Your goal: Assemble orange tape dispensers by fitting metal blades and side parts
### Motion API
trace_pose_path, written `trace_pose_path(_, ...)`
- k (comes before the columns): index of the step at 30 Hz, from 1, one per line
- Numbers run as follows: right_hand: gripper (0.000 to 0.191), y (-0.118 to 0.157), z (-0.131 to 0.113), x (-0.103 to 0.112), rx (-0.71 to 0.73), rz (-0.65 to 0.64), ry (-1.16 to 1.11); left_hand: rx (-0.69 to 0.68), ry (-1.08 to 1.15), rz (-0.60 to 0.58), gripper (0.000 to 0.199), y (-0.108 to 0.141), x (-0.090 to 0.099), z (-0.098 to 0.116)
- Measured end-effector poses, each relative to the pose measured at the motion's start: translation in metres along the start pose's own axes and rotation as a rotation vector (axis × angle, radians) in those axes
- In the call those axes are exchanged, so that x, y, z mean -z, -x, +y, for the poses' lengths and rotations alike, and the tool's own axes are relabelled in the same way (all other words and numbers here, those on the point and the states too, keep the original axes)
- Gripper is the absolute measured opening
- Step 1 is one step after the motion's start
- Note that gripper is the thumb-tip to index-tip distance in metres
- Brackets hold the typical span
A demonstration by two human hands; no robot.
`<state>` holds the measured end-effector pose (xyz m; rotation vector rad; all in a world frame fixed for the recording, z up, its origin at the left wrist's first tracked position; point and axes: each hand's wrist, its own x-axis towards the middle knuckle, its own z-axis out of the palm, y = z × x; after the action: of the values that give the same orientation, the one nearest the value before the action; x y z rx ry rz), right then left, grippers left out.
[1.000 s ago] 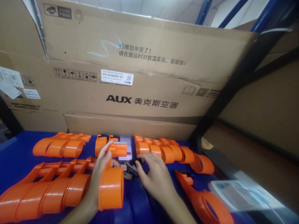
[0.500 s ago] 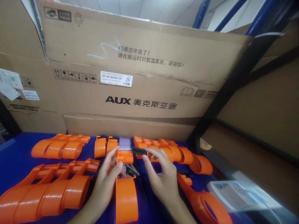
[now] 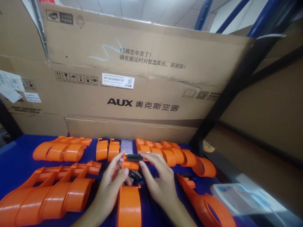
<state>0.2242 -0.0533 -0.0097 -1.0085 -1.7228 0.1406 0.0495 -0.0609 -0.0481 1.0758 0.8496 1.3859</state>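
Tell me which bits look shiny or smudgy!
In the head view, pale glare streaks the front-left orange rings; the whitish box at lower right looks smeary; the AUX lettering reads clearly; the black piece at the right hand shows little detail.

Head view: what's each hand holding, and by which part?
Left hand: orange ring-ended plastic part, by the left side of its upper end. Right hand: black bar-shaped piece, pinched at its right end.

Phone (image 3: 127, 145), screen lit: just beyond the grip. AUX-printed cardboard (image 3: 151, 91): upright, farther beyond. Dark post (image 3: 229, 94): right of grip, slanting. White-and-blue item (image 3: 233, 197): right, blurred.
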Motion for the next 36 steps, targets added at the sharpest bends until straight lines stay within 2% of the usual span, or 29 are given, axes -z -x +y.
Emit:
trace_pose_path(10,0.023,0.001,0.006,-0.002,-0.006,-0.052,-0.016,0.000,-0.001,-0.013,0.059,-0.002,0.001,0.000)
trace_pose_path(18,0.027,0.002,0.008,-0.003,0.005,-0.148,-0.057,0.029,0.043,-0.019,0.062,-0.003,0.004,0.003)
trace_pose_path(21,0.033,-0.001,0.009,0.000,-0.036,-0.142,-0.063,0.059,0.074,0.018,0.070,-0.004,0.006,0.007)
trace_pose_path(23,0.030,-0.005,0.012,0.005,-0.100,-0.133,-0.022,0.080,0.081,0.051,0.074,-0.005,0.006,0.009)
trace_pose_path(25,0.025,-0.009,0.019,0.011,-0.145,-0.205,0.072,0.089,0.076,0.092,0.076,-0.006,0.006,0.011)
trace_pose_path(27,0.020,-0.010,0.027,0.018,-0.143,-0.349,0.216,0.093,0.078,0.120,0.078,-0.007,0.005,0.013)
trace_pose_path(30,0.017,-0.007,0.034,0.027,-0.127,-0.473,0.389,0.106,0.111,0.130,0.080,-0.007,0.002,0.016)
trace_pose_path(34,0.018,-0.002,0.034,0.032,-0.111,-0.608,0.410,0.114,0.131,0.108,0.081,-0.007,0.002,0.015)
trace_pose_path(36,0.017,-0.001,0.033,0.031,-0.128,-0.630,0.429,0.108,0.117,0.100,0.080,-0.007,0.003,0.013)
